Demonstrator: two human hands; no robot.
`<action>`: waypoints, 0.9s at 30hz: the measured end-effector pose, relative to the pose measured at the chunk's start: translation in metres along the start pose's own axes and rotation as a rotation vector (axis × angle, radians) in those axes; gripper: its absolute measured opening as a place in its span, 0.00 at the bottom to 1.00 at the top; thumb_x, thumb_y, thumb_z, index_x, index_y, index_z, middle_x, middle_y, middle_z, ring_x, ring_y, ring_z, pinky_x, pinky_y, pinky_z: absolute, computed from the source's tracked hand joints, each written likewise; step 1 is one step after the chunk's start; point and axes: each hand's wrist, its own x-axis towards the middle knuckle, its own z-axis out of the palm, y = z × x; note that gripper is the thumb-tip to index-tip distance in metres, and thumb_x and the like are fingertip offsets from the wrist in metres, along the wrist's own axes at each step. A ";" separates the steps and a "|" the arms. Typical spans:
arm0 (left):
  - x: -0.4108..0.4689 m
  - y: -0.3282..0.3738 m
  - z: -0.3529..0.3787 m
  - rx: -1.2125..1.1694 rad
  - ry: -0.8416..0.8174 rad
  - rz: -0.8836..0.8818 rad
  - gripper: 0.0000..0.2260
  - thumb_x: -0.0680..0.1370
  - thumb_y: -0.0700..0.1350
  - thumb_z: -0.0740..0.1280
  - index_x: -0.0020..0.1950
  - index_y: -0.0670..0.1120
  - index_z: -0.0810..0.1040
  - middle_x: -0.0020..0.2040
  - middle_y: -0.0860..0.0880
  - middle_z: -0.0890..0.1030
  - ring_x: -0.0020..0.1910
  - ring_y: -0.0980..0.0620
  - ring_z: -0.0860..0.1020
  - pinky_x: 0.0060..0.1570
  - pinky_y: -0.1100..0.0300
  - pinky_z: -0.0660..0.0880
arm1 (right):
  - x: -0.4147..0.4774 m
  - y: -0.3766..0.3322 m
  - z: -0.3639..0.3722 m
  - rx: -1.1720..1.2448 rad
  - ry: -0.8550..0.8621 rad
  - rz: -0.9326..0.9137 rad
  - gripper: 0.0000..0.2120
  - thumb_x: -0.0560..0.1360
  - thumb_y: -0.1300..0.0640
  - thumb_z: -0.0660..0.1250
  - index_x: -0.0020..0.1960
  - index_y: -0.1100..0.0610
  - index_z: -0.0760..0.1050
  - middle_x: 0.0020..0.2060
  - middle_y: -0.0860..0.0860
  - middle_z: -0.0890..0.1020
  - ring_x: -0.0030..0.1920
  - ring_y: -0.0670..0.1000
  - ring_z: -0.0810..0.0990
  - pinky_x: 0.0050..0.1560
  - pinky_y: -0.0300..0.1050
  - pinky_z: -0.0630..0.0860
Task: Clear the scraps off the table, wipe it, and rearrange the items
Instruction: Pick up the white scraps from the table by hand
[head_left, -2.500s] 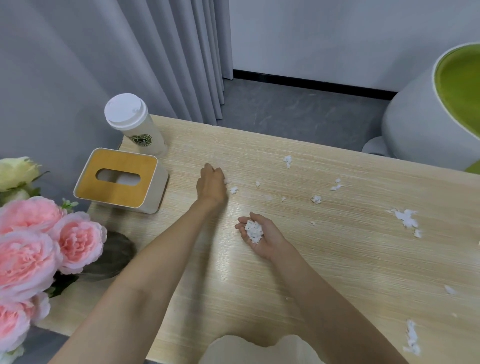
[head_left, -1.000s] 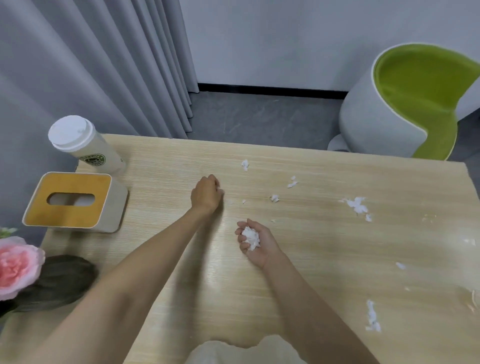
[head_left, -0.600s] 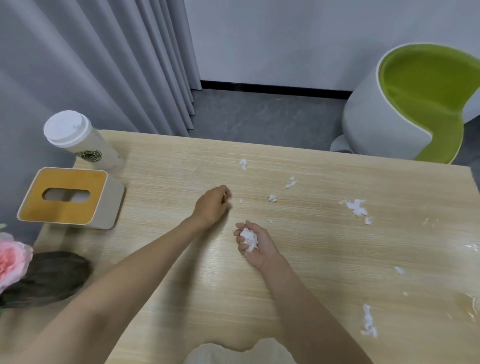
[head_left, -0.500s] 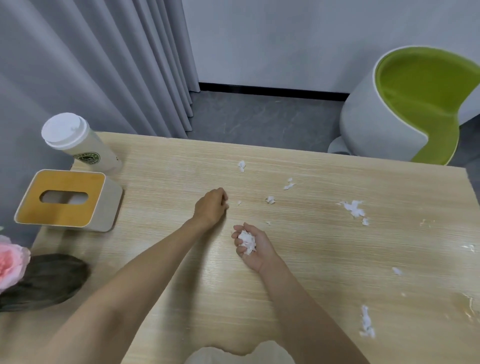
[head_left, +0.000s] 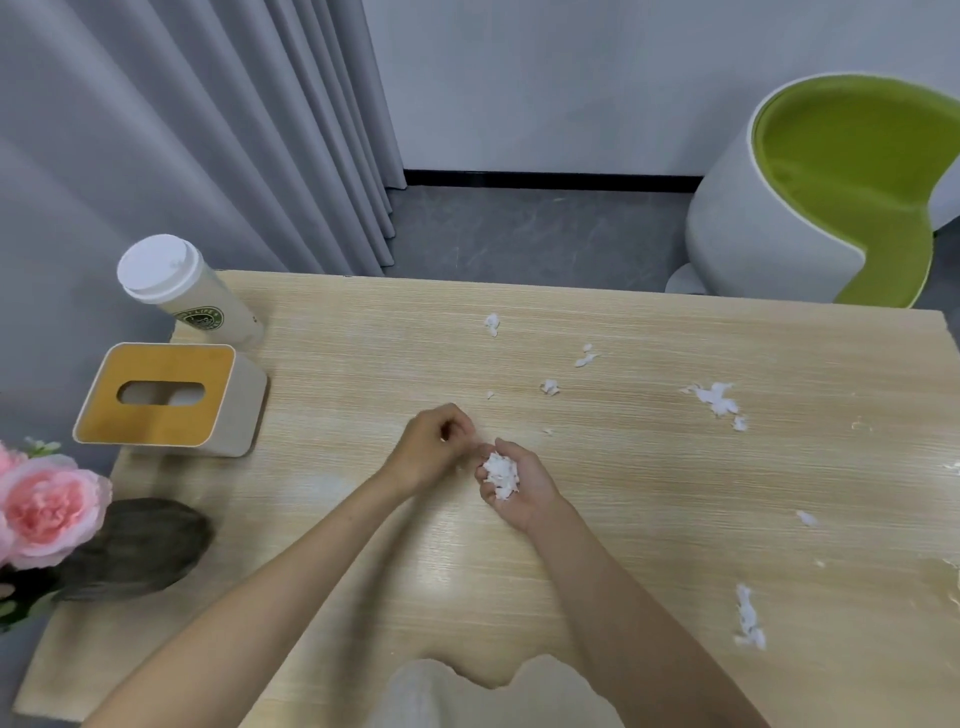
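My right hand (head_left: 522, 493) lies palm up on the wooden table (head_left: 363, 519), fingers cupped round a pile of white paper scraps (head_left: 500, 474). My left hand (head_left: 434, 447) sits just left of it, fingertips pinched together over the right palm's edge; what they hold is too small to tell. Several loose scraps lie on the table: one near the far edge (head_left: 491, 323), a small group (head_left: 586, 358), a bigger clump at the right (head_left: 717, 399), and one at the near right (head_left: 748, 618).
A lidded paper cup (head_left: 179, 291) and a wood-topped tissue box (head_left: 166, 400) stand at the far left. Pink flowers (head_left: 44, 506) in a dark vase (head_left: 137, 545) sit at the left edge. A green and white chair (head_left: 831, 197) stands beyond the table.
My left hand has drawn back from the table's middle to beside my right palm. The right hand has stayed in place with its scraps. The camera has shifted slightly.
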 end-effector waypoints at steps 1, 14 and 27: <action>-0.008 0.000 0.006 0.027 -0.039 0.015 0.07 0.73 0.38 0.71 0.39 0.48 0.78 0.36 0.53 0.80 0.36 0.58 0.75 0.41 0.65 0.71 | 0.000 0.003 0.002 -0.006 0.005 0.002 0.08 0.78 0.55 0.62 0.46 0.60 0.74 0.33 0.53 0.79 0.25 0.47 0.75 0.21 0.35 0.69; -0.033 0.002 0.013 0.380 -0.087 0.178 0.05 0.76 0.38 0.67 0.46 0.47 0.81 0.37 0.57 0.76 0.44 0.53 0.73 0.48 0.56 0.72 | -0.014 0.014 0.006 -0.088 -0.001 0.028 0.10 0.78 0.54 0.64 0.41 0.58 0.76 0.30 0.51 0.78 0.25 0.45 0.74 0.21 0.36 0.69; 0.009 0.019 0.019 0.101 -0.138 0.103 0.08 0.79 0.37 0.63 0.50 0.47 0.81 0.42 0.50 0.83 0.42 0.57 0.80 0.46 0.65 0.75 | -0.010 -0.018 0.002 -0.023 -0.027 -0.023 0.12 0.78 0.54 0.62 0.39 0.57 0.78 0.28 0.49 0.78 0.24 0.44 0.73 0.21 0.33 0.67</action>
